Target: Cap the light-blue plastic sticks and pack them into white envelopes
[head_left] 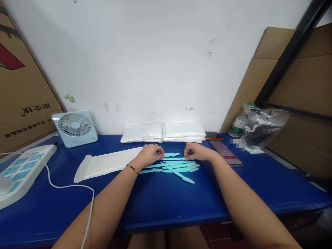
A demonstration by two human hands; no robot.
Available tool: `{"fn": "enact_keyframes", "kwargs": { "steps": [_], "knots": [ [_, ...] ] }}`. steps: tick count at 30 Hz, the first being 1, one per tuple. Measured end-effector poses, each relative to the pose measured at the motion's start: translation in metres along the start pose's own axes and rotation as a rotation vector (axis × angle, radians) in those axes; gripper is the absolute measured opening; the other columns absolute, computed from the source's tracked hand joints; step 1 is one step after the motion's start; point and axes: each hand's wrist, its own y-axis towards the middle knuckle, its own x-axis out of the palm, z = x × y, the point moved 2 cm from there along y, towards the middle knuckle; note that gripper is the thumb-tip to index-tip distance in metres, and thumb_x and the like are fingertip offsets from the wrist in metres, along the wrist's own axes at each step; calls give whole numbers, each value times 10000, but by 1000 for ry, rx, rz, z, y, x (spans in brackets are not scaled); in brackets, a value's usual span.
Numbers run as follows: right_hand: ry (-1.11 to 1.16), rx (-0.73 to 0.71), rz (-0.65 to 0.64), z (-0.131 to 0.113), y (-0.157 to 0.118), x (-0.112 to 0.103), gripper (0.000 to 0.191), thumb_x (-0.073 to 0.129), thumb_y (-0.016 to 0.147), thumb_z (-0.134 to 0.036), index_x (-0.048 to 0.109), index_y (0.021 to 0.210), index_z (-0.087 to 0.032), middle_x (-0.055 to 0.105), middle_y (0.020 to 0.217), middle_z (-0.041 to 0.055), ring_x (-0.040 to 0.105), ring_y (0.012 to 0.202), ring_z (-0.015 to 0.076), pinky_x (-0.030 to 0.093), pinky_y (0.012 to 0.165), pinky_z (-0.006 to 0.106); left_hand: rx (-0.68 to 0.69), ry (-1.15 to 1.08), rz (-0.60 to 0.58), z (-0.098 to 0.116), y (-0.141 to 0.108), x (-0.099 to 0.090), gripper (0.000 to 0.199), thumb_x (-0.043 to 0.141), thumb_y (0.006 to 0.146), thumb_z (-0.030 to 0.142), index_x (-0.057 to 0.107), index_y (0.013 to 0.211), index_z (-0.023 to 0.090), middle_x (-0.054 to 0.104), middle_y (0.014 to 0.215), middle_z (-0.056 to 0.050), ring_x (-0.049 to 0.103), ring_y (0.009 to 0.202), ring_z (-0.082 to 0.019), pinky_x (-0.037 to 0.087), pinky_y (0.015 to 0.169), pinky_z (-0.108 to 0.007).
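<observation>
Several turquoise eyebrow razors [178, 169] lie in a loose, overlapping pile on the blue tabletop. My left hand [150, 154] is closed, its thumb and fingertips pinched at the left end of the uppermost razor [171, 154]. Opposite it, my right hand [195, 151] is curled with the fingertips pinched at the right end of another razor [172, 158]. A long white padded mailer [109, 164] lies flat to the left, its right end passing behind my left hand. Some razor ends are hidden by my left hand and wrist.
White padded mailers [141, 133] are stacked in two piles against the wall. A light blue fan [75, 128] and a power strip [28, 169] with a white cable stand left. Phones [226, 153], a bottle [238, 125] and a clear plastic bag [261, 128] are right.
</observation>
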Motion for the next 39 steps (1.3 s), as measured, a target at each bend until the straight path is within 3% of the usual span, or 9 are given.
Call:
{"fn": "enact_keyframes", "kwargs": {
  "steps": [6, 12, 19, 23, 25, 29, 31, 35, 39],
  "knots": [
    [35, -14, 41, -3, 4, 4, 161, 662, 700, -325, 664, 778, -184, 547, 842, 26, 513, 725, 141, 396, 633, 233, 66, 76, -33, 8, 0, 2, 272, 508, 828, 410, 698, 854, 217, 688, 972, -29, 602, 895, -186, 408, 761, -243],
    [-39, -42, 131, -5, 6, 2, 104, 657, 710, -290, 651, 745, -193, 550, 837, 18, 513, 728, 140, 379, 630, 239, 14, -10, -8, 10, 0, -1, 315, 504, 807, 468, 684, 939, 245, 693, 933, -1, 612, 797, -162, 418, 681, -226],
    [-72, 31, 167, 12, 0, -8, 82, 666, 694, -268, 665, 711, -188, 562, 816, 21, 534, 712, 142, 384, 622, 243, -150, -12, 29, -15, 0, -6, 306, 466, 809, 449, 684, 854, 239, 695, 884, -5, 608, 807, -175, 420, 667, -230],
    [-41, 39, 161, 11, -2, -9, 166, 704, 660, -323, 685, 765, -196, 564, 828, 24, 536, 714, 151, 397, 633, 254, -145, -43, 1, -19, -6, -16, 343, 532, 744, 510, 671, 881, 228, 674, 836, -8, 596, 740, -160, 413, 611, -221],
    [7, 19, 177, 3, -1, -8, 151, 662, 705, -337, 685, 764, -201, 560, 827, 25, 534, 715, 149, 402, 637, 255, -137, -54, -68, -16, -10, -21, 372, 572, 696, 544, 674, 845, 219, 658, 778, -7, 584, 681, -149, 395, 559, -214],
    [87, -24, 134, -19, 1, 1, 187, 616, 754, -375, 689, 777, -204, 561, 824, 29, 533, 725, 150, 404, 631, 252, -86, -95, -339, -8, -17, -20, 312, 675, 594, 498, 688, 742, 224, 641, 677, 12, 563, 586, -129, 351, 479, -210],
    [109, -54, 77, -31, 3, 9, 221, 627, 746, -413, 692, 808, -211, 567, 841, 31, 531, 731, 152, 403, 621, 247, -64, -96, -374, -4, -18, -17, 235, 673, 610, 439, 683, 706, 225, 648, 663, 17, 564, 580, -129, 348, 478, -212],
    [110, -123, 14, -44, 7, 19, 257, 614, 759, -451, 682, 810, -208, 565, 839, 26, 515, 683, 132, 387, 591, 236, -38, -42, -191, 4, -11, -12, 205, 585, 721, 406, 668, 736, 219, 674, 736, 7, 575, 634, -139, 362, 531, -227],
    [62, -126, 111, -31, 8, 14, 239, 577, 795, -404, 684, 779, -191, 570, 784, 26, 510, 654, 127, 374, 588, 239, 19, 104, 15, 8, -2, -8, 213, 553, 774, 390, 655, 753, 204, 671, 806, -16, 589, 730, -158, 377, 651, -250]
  ]
}}
